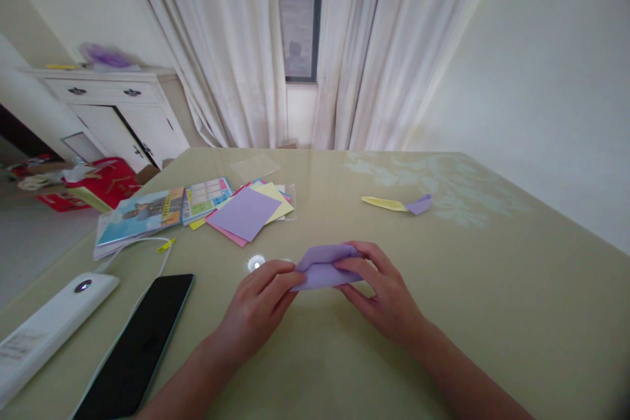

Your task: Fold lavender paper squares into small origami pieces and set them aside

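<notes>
Lavender paper (pixel 322 274), plain and matte, folded into a long, low shape, wider side to side than front to back. The far part stands up as a slanted flap; the near part is flatter, with a crease running left to right between them. Its ends are partly covered by fingers.

Location: directly between both hands, bridging them. Left hand (pixel 260 302) is clamped on the left end, digits pinched together over the edge. Right hand (pixel 386 295) is clamped on the right end, one finger lying on the upper face, another digit below the near edge. Can't tell if the paper's underside touches the table (pixel 492 289).

Around the grip: yellow-and-purple folded strip (pixel 386 203) lies beyond it, to the right, well apart. Stack of coloured sheets (pixel 243 213) is beyond the left hand, purple on top, yellow and pink edges showing. Booklets (pixel 147 213) sit farther left, next to that stack. Black phone (pixel 140 341) is left of the left hand, tilted on a diagonal; white device (pixel 54 335) is left of that.
</notes>
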Available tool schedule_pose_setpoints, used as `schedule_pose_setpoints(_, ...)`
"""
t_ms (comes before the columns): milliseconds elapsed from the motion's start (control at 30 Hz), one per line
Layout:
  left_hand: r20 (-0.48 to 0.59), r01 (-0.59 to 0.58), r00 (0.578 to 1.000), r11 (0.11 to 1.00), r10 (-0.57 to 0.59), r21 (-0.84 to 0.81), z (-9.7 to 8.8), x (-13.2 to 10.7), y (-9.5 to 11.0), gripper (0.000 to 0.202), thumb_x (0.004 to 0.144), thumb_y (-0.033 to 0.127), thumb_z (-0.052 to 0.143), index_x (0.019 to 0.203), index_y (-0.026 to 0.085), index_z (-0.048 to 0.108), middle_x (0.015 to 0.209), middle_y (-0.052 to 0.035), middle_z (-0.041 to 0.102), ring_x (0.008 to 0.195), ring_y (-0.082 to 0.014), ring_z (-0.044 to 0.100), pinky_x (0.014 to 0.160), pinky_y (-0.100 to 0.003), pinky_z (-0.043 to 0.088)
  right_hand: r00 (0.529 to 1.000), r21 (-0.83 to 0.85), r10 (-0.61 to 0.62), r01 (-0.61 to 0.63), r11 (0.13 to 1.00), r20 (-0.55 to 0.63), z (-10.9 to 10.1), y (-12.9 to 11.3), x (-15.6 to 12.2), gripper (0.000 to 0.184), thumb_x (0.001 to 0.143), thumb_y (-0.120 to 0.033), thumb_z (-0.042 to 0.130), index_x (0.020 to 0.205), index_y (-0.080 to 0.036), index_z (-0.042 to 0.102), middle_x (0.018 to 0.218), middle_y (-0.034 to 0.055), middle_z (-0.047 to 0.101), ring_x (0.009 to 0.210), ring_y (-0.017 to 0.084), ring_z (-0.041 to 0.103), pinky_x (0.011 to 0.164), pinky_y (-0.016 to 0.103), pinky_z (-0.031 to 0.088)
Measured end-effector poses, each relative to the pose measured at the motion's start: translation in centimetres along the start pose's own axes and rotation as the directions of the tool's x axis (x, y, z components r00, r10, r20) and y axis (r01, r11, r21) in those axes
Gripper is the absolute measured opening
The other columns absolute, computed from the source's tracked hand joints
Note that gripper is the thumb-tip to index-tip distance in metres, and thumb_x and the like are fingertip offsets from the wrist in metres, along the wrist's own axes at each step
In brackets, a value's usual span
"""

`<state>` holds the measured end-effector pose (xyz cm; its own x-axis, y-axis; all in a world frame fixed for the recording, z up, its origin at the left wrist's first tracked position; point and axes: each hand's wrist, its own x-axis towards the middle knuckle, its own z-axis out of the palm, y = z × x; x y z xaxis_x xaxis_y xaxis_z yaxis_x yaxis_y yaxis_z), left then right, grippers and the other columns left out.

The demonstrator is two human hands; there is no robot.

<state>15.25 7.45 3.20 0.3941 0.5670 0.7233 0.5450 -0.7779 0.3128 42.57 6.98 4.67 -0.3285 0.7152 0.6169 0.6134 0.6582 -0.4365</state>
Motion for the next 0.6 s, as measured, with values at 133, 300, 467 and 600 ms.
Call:
schedule_pose_setpoints(133,0.069,-0.003,0.998,0.998,-0.001,0.058,0.1,-0.1,-0.1,0.014,0.105,0.016,0.061,0.113,0.023,0.069,0.110,-0.0077,0.074,0.102,-0.0202,0.075,0.091,-0.030,0.059,0.999,0.025,-0.008,0.007,1.000,0.036,0.2,0.0,-0.1,0.016,0.101,-0.021,0.067,0.113,-0.026,0.075,0.122,0.0123,0.070,0.115,0.028,0.071,0.098,0.040,0.062)
schedule_pose_setpoints(300,0.137,-0.045,0.990,0.993,0.030,0.107,0.0,0.4,-0.2,0.013,0.107,0.018,0.055,0.111,0.021,0.068,0.109,-0.0092,0.073,0.100,-0.0219,0.073,0.089,-0.032,0.058,0.997,0.000,-0.032,0.032,0.999,0.073,0.3,0.4,-0.2,0.020,0.105,-0.025,0.065,0.122,-0.027,0.075,0.121,0.0122,0.071,0.113,0.027,0.071,0.098,0.041,0.062)
schedule_pose_setpoints(467,0.154,-0.073,0.987,0.990,0.053,0.121,-0.2,0.8,0.0,0.017,0.111,0.026,0.054,0.106,0.021,0.069,0.100,-0.0064,0.072,0.089,-0.0198,0.071,0.081,-0.030,0.057,0.994,-0.009,-0.042,0.043,0.999,0.104,0.3,0.6,-0.2,0.019,0.106,-0.028,0.064,0.121,-0.024,0.075,0.121,0.0131,0.071,0.111,0.027,0.073,0.096,0.039,0.062)
schedule_pose_setpoints(600,0.176,-0.024,0.984,0.995,0.007,0.093,-0.3,0.9,0.0,0.021,0.112,0.027,0.050,0.105,0.020,0.069,0.101,-0.0065,0.070,0.090,-0.0199,0.069,0.081,-0.030,0.056,0.996,0.022,-0.037,0.035,0.999,0.081,0.4,0.7,-0.1,0.017,0.107,-0.027,0.064,0.120,-0.023,0.074,0.119,0.0124,0.071,0.109,0.025,0.074,0.096,0.036,0.062)
